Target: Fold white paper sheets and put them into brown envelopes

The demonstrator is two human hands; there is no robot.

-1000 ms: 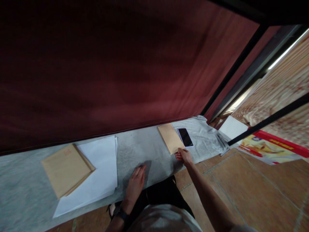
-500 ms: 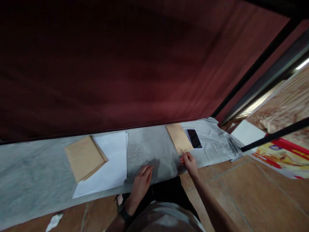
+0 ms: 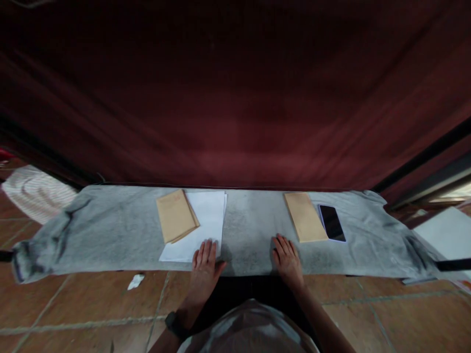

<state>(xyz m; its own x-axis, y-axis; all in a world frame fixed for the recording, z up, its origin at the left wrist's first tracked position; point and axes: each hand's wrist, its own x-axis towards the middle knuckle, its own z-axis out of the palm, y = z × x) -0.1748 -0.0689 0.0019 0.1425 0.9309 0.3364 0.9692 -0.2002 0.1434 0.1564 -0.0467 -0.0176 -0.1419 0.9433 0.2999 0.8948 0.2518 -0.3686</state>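
My left hand (image 3: 204,262) lies flat and open on the grey cloth (image 3: 110,230), its fingertips on the near edge of a stack of white paper (image 3: 206,220). A small pile of brown envelopes (image 3: 175,214) rests on that paper's left part. My right hand (image 3: 287,257) lies flat and open on the cloth, just left of and below a single brown envelope (image 3: 304,216). A black phone (image 3: 331,222) lies right beside that envelope. Neither hand holds anything.
The grey cloth is spread on a brown tiled floor (image 3: 73,309) against a dark red curtain (image 3: 235,98). A scrap of white paper (image 3: 135,281) lies on the tiles. Striped fabric (image 3: 35,189) sits at far left, a white sheet (image 3: 447,233) at far right.
The view has swung left and squared up to the cloth. My right hand let go of the single envelope's corner and now rests flat. My left hand slid to the white paper's edge.
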